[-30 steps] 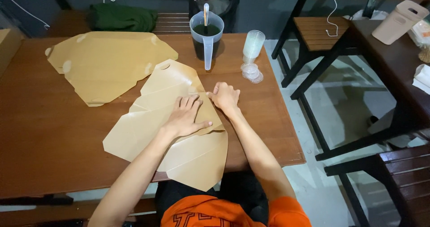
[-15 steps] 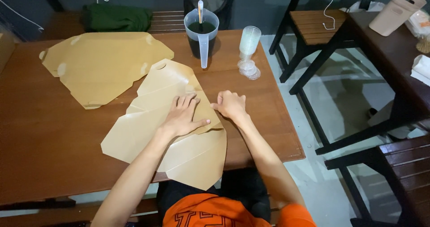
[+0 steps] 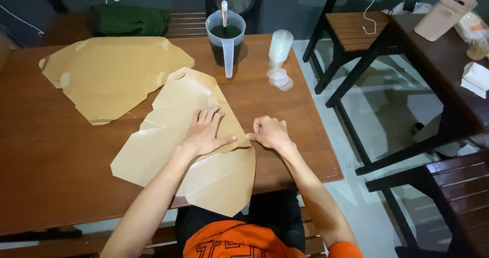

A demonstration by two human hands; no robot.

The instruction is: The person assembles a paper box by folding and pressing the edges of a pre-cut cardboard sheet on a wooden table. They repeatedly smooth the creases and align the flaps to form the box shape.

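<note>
Flat, die-cut sheet of tan kraft cardboard with creased fold lines [image 3: 204, 151], laid diagonally across the near right part of the brown wooden table [image 3: 56, 186]; lower corner overhanging the near table edge.

Left hand [image 3: 206, 130]: palm down, flat on the middle of the creased sheet. Fingers spread and extended toward the far end, thumb stretched out to the right along a crease. Nothing grasped; pressing contact only.

Right hand [image 3: 270, 133]: at the right edge of the same sheet, just beside the left thumb tip. Fingers curled, tips at the sheet's edge near the table surface. Pinching of the edge or mere touching: cannot tell from this view.

Second flat sheet of tan die-cut cardboard with rounded notches [image 3: 112, 74]: on the far left part of the table, near the first sheet at one corner; contact between the two not determinable.

Clear plastic measuring jug holding dark liquid and a stirring stick [image 3: 225, 39]: upright at the far table edge, well apart from both hands. Stack of small clear plastic cups [image 3: 279, 49]: just right of the jug, with loose clear lids [image 3: 279, 78] on the table at its base.

Folded dark green cloth [image 3: 130, 19]: on the slatted bench behind the table.
</note>
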